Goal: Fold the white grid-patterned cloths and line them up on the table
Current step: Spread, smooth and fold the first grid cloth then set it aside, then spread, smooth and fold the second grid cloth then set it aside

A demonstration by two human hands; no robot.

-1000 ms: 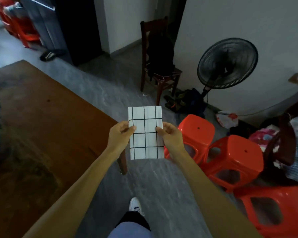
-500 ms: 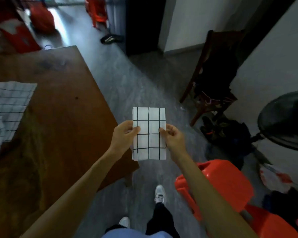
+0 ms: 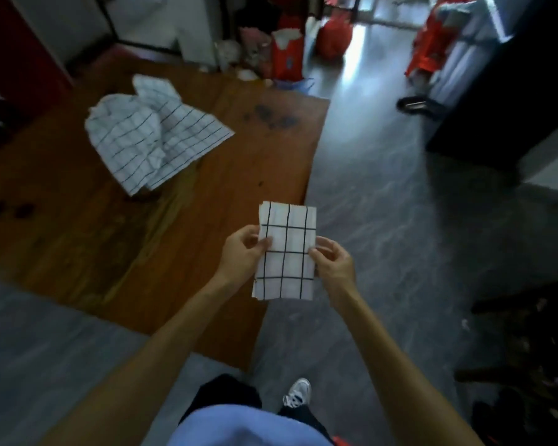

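Folded white black-grid cloth (image 3: pixel 285 252) | pinched between left hand (image 3: pixel 242 254) and right hand (image 3: pixel 334 263) | above brown wooden table (image 3: pixel 78 239) edge

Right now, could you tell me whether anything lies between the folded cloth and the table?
Nothing visible does: the folded cloth hangs over the table edge, bare wood beside it; the unfolded cloths lie farther back.

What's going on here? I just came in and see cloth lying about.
A person is folding grid-patterned cloths. Both hands, left hand and right hand, pinch a small folded cloth by its sides, held in the air near the corner of the wooden table. A heap of unfolded cloths lies farther back on the table.
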